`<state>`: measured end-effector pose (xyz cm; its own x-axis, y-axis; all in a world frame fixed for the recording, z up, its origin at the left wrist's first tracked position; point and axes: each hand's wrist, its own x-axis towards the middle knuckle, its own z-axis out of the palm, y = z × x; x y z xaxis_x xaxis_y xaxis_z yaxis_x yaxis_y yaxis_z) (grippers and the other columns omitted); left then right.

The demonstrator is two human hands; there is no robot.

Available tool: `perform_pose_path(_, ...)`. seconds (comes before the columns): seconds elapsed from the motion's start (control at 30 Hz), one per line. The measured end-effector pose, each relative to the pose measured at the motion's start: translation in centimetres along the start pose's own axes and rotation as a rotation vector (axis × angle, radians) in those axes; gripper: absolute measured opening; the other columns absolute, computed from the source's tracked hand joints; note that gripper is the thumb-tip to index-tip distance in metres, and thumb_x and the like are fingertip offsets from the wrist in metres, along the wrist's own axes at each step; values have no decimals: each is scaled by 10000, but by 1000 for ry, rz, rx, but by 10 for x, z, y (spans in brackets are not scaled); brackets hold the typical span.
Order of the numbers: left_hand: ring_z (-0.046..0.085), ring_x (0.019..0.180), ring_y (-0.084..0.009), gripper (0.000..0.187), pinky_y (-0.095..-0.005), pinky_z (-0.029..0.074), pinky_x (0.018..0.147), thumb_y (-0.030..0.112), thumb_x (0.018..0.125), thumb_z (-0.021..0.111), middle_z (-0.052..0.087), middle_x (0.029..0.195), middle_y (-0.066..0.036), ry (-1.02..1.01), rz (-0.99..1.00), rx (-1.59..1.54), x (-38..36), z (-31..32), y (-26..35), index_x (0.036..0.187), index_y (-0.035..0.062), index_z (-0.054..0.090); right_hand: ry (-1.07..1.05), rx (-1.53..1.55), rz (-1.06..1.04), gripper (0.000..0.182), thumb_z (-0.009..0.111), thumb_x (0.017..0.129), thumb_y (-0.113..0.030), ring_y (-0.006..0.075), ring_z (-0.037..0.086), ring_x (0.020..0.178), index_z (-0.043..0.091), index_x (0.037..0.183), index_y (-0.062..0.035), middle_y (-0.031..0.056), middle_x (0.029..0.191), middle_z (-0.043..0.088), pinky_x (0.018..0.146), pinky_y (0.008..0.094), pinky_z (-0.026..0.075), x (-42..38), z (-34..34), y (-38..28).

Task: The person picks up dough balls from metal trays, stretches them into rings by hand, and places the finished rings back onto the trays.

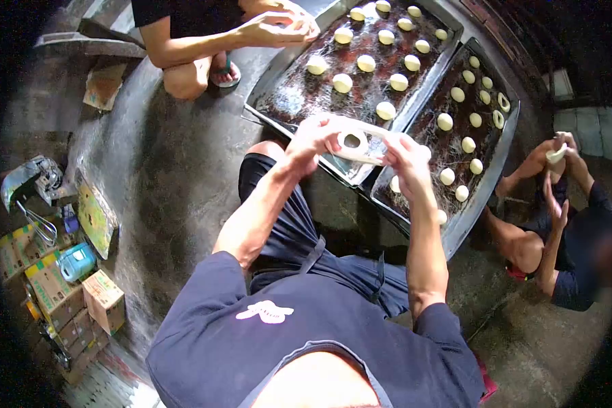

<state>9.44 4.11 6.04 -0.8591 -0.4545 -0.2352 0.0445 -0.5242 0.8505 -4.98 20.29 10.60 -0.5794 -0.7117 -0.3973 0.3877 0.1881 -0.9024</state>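
A pale dough ring [362,155] with a hole through its middle is stretched between my two hands, over the near edge of the trays. My left hand [309,144] has its fingers closed on the ring's left end. At the other end, my right hand [408,158] grips it too. Below lies a dark, floury metal tray [287,100] with several round dough balls [366,63] spaced across it. Beside it, a second tray [484,178] bears more dough balls [445,122] and two dough rings [504,102] near its far right corner.
At the top left, a co-worker's hands [279,28] are by the first tray's edge. Another person at right holds a piece of dough [556,155]. Cardboard boxes [54,289], a blue container [76,262] and a whisk [39,224] are at left.
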Motion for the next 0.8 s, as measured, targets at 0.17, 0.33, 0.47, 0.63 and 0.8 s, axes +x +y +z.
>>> perform_pose_path(0.17,609,771,-104,261,-293,527,669,319,883,611,628,872,-19,140,-100,74,57,-76,-24,1000,87,631,83,-39,179,267,615,886,-314,115,545,620,603,914,-49,14,726,569,567,278,469,111,59,74)
perform_pose_path(0.33,606,905,-165,417,-365,522,738,465,894,536,634,1007,-67,94,-251,310,86,-106,-30,1066,93,617,-34,-259,-89,345,501,948,-352,132,535,562,588,841,-36,45,674,550,484,288,437,163,63,127)
perform_pose_path(0.47,606,754,-230,562,-327,492,653,454,883,531,631,870,-134,77,-60,787,81,-117,-12,997,-95,579,-15,-454,-49,322,513,931,-314,198,617,688,594,904,-3,117,728,583,587,351,496,166,48,136)
perform_pose_path(0.63,595,945,-172,424,-313,536,732,267,906,568,599,1119,-89,309,-149,382,6,-102,44,1254,27,533,356,-1060,-643,244,512,796,-76,417,596,752,558,1017,17,241,833,604,691,464,495,152,6,74)
perform_pose_path(0.8,613,956,-165,305,-292,518,786,206,919,568,629,1047,-80,197,-95,142,-28,-67,37,1166,27,568,337,-1434,-288,274,491,815,-142,460,597,867,540,987,66,314,929,590,773,503,496,176,-44,78)
